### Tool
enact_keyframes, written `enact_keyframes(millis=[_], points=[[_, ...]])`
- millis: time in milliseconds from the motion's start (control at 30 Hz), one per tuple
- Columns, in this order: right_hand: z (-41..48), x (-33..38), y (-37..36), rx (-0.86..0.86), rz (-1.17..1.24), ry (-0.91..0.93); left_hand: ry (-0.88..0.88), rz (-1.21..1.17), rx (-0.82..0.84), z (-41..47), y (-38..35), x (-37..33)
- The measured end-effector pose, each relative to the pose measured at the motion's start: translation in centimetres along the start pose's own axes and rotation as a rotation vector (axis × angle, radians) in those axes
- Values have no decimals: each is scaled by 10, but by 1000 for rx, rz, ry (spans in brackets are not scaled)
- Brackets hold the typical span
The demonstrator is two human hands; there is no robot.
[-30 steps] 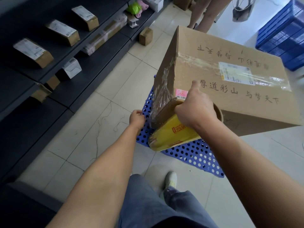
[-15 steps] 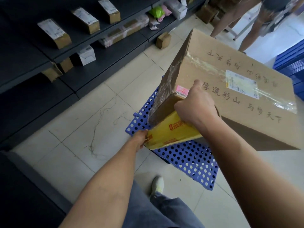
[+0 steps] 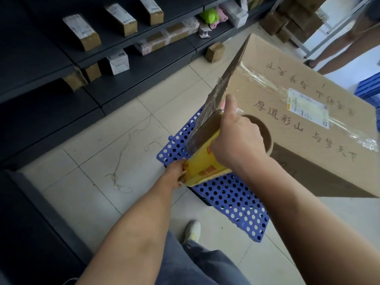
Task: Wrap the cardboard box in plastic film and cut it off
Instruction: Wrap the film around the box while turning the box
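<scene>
The box (image 3: 287, 112) stands on a blue perforated mat (image 3: 236, 204) on the tiled floor (image 3: 98, 161), beside dark shelves (image 3: 61, 64) holding small parcels; the right hand (image 3: 238, 140) grips the upper end of the yellow roll (image 3: 203, 163), fingers curled round it, thumb raised against the box's near corner; the left hand (image 3: 174, 173) holds the roll's lower end, its fingers mostly hidden behind it; film (image 3: 213, 108) runs from the roll onto the box's shaded left side, lying wrinkled against the cardboard.
</scene>
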State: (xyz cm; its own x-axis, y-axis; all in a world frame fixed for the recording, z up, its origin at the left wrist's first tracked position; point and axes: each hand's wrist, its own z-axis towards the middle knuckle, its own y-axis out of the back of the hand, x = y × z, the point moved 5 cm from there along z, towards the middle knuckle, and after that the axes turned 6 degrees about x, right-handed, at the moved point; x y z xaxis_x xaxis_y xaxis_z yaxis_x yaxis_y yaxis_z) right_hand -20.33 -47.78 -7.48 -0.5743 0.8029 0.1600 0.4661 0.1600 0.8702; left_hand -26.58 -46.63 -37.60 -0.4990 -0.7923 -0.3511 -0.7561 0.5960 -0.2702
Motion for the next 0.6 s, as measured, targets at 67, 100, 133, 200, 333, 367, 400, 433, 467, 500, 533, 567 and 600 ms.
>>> enact_keyframes(millis=[67,100,133,200,333,367,400,433,467,500,533,567,600], points=[[-2,1,2,-24,-31,15,13,4,-2,-1,-1,4],[-2,1,3,-31,-43,19,15,5,5,-2,-2,5],[-3,0,4,-37,-50,22,17,8,10,-3,-3,7],[-4,1,6,-47,-47,23,16,14,11,-6,-4,6],[-3,1,4,-45,-37,15,21,75,-10,-5,0,-3],[-3,0,4,-43,-29,8,21,81,-11,-5,0,-5],[-2,-1,4,-41,-21,0,20,79,-7,-4,1,-5],[-2,-3,4,-39,-16,-7,22,72,-3,-4,0,-5],[-2,-4,4,-39,-13,-13,23,62,-2,-4,-1,-4],[-2,-6,5,-40,-11,-18,24,53,-1,-4,-2,-2],[-2,-7,5,-41,-10,-22,25,49,0,-3,-3,0],[-2,-8,5,-44,-11,-26,24,48,-1,-3,-5,1],[-1,-9,6,-45,-15,-33,20,44,-1,-3,-7,2]])
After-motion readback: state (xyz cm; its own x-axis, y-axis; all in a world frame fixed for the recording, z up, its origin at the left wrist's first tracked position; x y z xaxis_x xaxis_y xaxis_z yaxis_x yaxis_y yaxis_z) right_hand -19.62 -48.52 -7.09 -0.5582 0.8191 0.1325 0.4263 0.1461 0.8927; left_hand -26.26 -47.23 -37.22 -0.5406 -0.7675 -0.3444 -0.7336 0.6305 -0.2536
